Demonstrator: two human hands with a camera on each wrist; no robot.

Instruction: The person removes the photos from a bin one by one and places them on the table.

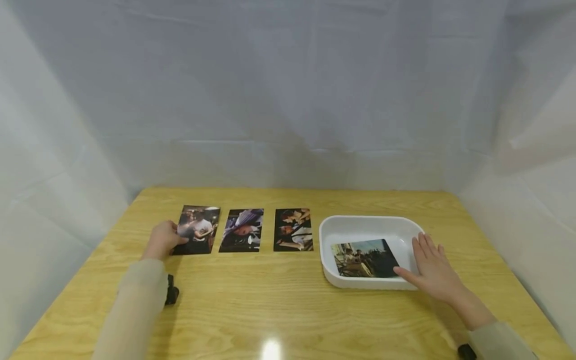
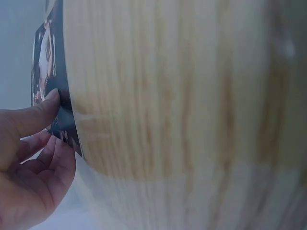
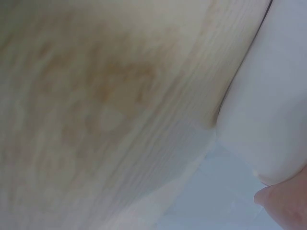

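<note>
At the far left of the row, my left hand (image 1: 162, 239) pinches the edge of a glossy photo (image 1: 198, 229) showing a figure in a white shirt. In the left wrist view the thumb (image 2: 48, 103) lies over the photo's dark border, and the other fingers are below its edge. My right hand (image 1: 434, 272), fingers straight and spread, rests at the right side of a white plastic tray (image 1: 366, 221). Inside that tray lies another photo (image 1: 366, 258), with sky and dark foliage; the right thumb reaches its lower right corner in the head view.
Two more photos lie flat on the wooden table (image 1: 252, 310): one with purple stripes (image 1: 242, 230), one with several figures (image 1: 293, 230) nearer the tray. Pale sheeting (image 1: 270, 90) hangs behind the table and along both sides.
</note>
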